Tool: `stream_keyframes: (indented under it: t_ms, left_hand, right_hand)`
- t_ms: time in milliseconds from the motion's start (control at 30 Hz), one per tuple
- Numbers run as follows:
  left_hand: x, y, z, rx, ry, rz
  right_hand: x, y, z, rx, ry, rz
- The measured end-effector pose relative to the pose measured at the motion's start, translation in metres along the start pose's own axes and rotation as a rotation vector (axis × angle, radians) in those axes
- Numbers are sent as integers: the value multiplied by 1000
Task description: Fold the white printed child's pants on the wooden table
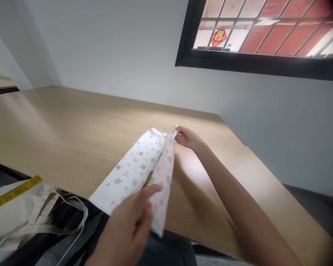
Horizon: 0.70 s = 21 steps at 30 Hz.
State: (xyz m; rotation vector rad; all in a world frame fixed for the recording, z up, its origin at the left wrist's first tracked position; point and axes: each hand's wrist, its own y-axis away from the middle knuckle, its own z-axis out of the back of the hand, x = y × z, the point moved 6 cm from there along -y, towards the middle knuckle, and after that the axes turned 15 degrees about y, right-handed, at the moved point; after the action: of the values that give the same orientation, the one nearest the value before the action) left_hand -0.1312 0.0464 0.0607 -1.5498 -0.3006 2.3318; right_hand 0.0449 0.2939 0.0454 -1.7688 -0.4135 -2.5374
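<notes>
A white cloth point(133, 170) printed with small green and pink figures lies stretched over the near part of a wooden table point(72, 136), its near end hanging past the table edge. My right hand point(186, 138) is closed in a pinch on the cloth's far corner, arm reaching out over the table. My left hand point(130, 221) sits low and close to me, fingers curled around the cloth's near edge, with one finger pointing along the fabric.
A beige tote bag point(19, 218) with straps and a yellow measuring tape point(13, 192) lies below the table at the lower left. White walls stand behind, with a black-framed window point(263, 40) at the upper right. A dark floor shows at the right.
</notes>
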Motion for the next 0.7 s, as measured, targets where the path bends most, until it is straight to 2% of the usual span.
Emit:
stream_keyframes:
  t_ms: [67, 133, 267, 367, 433, 500, 600, 700]
  left_hand:
    - [17, 8, 34, -64, -72, 106]
    - [38, 15, 55, -88, -140, 209]
    - [79, 20, 73, -40, -308, 335]
    - [93, 18, 78, 14, -499, 355]
    - [93, 16, 75, 27, -637, 359]
    - [86, 16, 64, 44, -725, 346]
    - [67, 18, 35, 66, -738, 278]
    - [46, 12, 5, 108, -681, 151]
  right_hand:
    - [15, -9, -25, 30, -36, 19]
    - [21, -19, -53, 50, -35, 11]
    - [10, -38, -97, 61, 43, -19]
    - [-5, -46, -107, 53, 119, -14]
    - [-12, -48, -103, 43, 164, -6]
    - [-15, -48, -93, 37, 213, 8]
    - [-15, -41, -71, 30, 308, 42]
    - [-11, -25, -48, 10, 431, 112]
